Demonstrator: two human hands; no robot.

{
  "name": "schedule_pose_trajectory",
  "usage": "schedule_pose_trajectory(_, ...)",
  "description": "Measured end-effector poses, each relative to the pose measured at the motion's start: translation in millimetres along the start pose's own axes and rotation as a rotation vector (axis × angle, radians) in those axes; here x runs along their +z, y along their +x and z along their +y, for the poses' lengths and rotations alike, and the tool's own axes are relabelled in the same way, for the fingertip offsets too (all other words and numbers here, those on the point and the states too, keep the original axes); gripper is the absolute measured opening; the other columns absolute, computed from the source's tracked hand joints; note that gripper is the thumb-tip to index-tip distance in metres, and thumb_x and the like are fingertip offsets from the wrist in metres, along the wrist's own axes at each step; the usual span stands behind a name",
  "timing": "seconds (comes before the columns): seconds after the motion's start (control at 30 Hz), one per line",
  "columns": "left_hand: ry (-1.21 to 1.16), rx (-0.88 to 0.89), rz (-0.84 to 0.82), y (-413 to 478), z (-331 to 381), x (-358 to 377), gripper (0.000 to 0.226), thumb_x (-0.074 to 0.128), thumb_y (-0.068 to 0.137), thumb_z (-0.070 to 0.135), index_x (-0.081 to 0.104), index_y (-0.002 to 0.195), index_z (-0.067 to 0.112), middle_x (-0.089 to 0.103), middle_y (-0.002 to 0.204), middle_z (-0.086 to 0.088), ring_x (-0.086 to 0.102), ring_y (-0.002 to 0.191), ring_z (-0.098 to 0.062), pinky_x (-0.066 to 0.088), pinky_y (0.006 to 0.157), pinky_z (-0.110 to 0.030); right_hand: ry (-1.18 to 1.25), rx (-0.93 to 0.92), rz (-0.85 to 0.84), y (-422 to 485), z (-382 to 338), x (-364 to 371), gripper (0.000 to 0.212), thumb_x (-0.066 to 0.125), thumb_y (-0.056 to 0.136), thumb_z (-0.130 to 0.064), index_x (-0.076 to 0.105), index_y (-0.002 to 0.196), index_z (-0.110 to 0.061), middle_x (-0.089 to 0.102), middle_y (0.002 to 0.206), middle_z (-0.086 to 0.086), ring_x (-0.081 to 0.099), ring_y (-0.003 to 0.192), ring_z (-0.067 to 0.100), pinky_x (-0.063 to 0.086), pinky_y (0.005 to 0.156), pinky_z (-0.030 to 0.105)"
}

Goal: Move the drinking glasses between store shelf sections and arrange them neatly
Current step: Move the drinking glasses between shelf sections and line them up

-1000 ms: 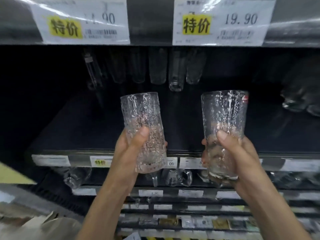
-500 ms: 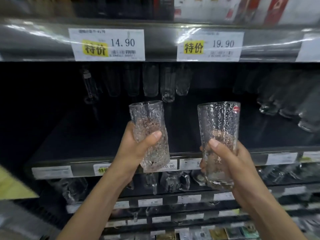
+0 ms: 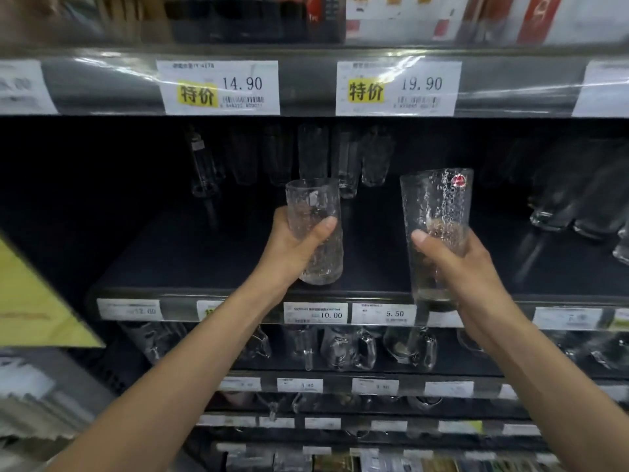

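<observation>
Over the last second both glasses have gone up and in towards the dark shelf point(image 3: 204, 260). Before, their bases hung below its front lip point(image 3: 238, 310); now the left glass point(image 3: 311, 202) has its base just above the lip and seems to be over the front of the deck, while the right glass point(image 3: 437, 202) still crosses the lip with its base and looks to be short of the deck. Neither is set down yet, so the placing step is judged to be starting, with the left glass nearer to landing. The left hand point(image 3: 289, 250) grips its glass round the lower middle, thumb curled across the near face and the other fingers wrapped out of sight behind. The right hand point(image 3: 459, 267) holds its taller glass the same way, thumb on the near left side and fingers curled round the far side, dimly seen through the glass. Both glasses stand mouth up and base down, long axis near vertical; the left one leans a little, rim to the left, and the right one is close to plumb, its red sticker point(image 3: 458, 181) near the rim. A back row point(image 3: 343, 158) of like glasses stands deep on the same shelf, well apart from the two held, and mugs point(image 3: 350, 349) sit on the shelf below
</observation>
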State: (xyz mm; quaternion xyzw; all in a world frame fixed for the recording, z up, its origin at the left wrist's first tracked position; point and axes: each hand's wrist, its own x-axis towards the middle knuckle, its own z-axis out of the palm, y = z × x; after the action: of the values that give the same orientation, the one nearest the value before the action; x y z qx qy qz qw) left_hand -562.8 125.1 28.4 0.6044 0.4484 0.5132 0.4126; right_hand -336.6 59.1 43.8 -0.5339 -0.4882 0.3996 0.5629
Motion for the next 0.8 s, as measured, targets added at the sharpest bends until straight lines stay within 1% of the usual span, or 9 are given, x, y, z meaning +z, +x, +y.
schedule_pose_trajectory(0.03, -0.004, -0.02, 0.022, 5, -2, 1, 0.068, 0.078, 0.079, 0.049, 0.054, 0.124, 0.005, 0.069, 0.114, -0.009, 0.069, 0.105, -0.018, 0.056, 0.094, -0.04, 0.004, -0.004, 0.013, 6, 3, -2, 0.048, 0.077, 0.073, -0.048, 0.058, 0.115, -0.034, 0.072, 0.1, -0.014, 0.069, 0.093, 0.004, 0.052, 0.082, 0.029)
schedule_pose_trajectory(0.07, -0.014, -0.042, 0.042, 9, -5, 2, 0.083, 0.082, 0.072, 0.053, 0.048, 0.129, 0.003, 0.067, 0.118, -0.01, 0.068, 0.108, -0.018, 0.055, 0.096, -0.041, -0.001, -0.005, 0.029, 12, 5, -4, 0.045, 0.079, 0.075, -0.045, 0.057, 0.113, -0.035, 0.071, 0.1, -0.013, 0.069, 0.095, 0.005, 0.053, 0.082, 0.031)
schedule_pose_trajectory(0.1, -0.026, -0.059, 0.064, 12, -8, 3, 0.087, 0.085, 0.07, 0.05, 0.044, 0.131, 0.004, 0.065, 0.12, -0.009, 0.066, 0.109, -0.016, 0.055, 0.095, -0.037, -0.008, -0.007, 0.047, 19, 8, -6, 0.045, 0.08, 0.075, -0.044, 0.056, 0.113, -0.034, 0.069, 0.099, -0.014, 0.068, 0.096, 0.007, 0.053, 0.081, 0.032)
schedule_pose_trajectory(0.2, -0.037, -0.095, 0.141, 22, -14, 9, 0.07, 0.085, 0.075, 0.025, 0.039, 0.126, 0.012, 0.06, 0.115, 0.002, 0.063, 0.102, -0.005, 0.052, 0.085, -0.02, 0.003, -0.01, 0.104, 36, 12, -12, 0.057, 0.082, 0.074, -0.042, 0.052, 0.121, -0.029, 0.065, 0.101, -0.012, 0.064, 0.098, 0.01, 0.052, 0.081, 0.032)
schedule_pose_trajectory(0.27, -0.035, -0.101, 0.147, 28, -15, 11, 0.07, 0.085, 0.075, 0.018, 0.036, 0.124, 0.017, 0.058, 0.11, 0.006, 0.061, 0.099, -0.003, 0.051, 0.085, -0.02, 0.031, -0.024, 0.122, 44, 15, -15, 0.059, 0.083, 0.074, -0.037, 0.051, 0.123, -0.028, 0.065, 0.104, -0.01, 0.065, 0.098, 0.009, 0.049, 0.075, 0.025)
schedule_pose_trajectory(0.37, -0.056, -0.107, 0.156, 38, -20, 11, 0.073, 0.086, 0.074, 0.015, 0.033, 0.124, 0.017, 0.057, 0.11, 0.006, 0.06, 0.101, -0.004, 0.051, 0.092, -0.026, 0.039, -0.036, 0.106, 54, 19, -21, 0.058, 0.084, 0.075, -0.032, 0.05, 0.122, -0.027, 0.065, 0.105, -0.01, 0.066, 0.098, 0.007, 0.047, 0.064, 0.018)
schedule_pose_trajectory(0.5, -0.016, -0.096, 0.091, 47, -24, 11, 0.076, 0.085, 0.075, 0.018, 0.03, 0.126, 0.021, 0.056, 0.115, 0.006, 0.059, 0.107, -0.005, 0.05, 0.093, -0.024, 0.029, -0.057, 0.112, 65, 26, -26, 0.057, 0.086, 0.073, -0.027, 0.051, 0.118, -0.027, 0.068, 0.104, -0.008, 0.067, 0.098, 0.01, 0.051, 0.071, 0.026)
schedule_pose_trajectory(0.6, 0.017, -0.091, 0.05, 54, -28, 9, 0.074, 0.084, 0.077, 0.019, 0.029, 0.127, 0.022, 0.055, 0.115, 0.008, 0.057, 0.106, -0.003, 0.048, 0.091, -0.021, 0.029, -0.087, 0.108, 70, 29, -28, 0.055, 0.085, 0.074, -0.023, 0.05, 0.116, -0.027, 0.066, 0.099, -0.01, 0.067, 0.094, 0.009, 0.05, 0.065, 0.022)
schedule_pose_trajectory(0.8, 0.046, -0.088, 0.047, 69, -35, 2, 0.074, 0.08, 0.081, 0.02, 0.033, 0.138, 0.013, 0.055, 0.113, 0.011, 0.056, 0.102, 0.003, 0.048, 0.097, -0.025, -0.001, -0.105, 0.103, 87, 39, -30, 0.063, 0.086, 0.074, -0.022, 0.047, 0.124, -0.023, 0.065, 0.106, -0.004, 0.066, 0.096, 0.009, 0.051, 0.06, 0.015)
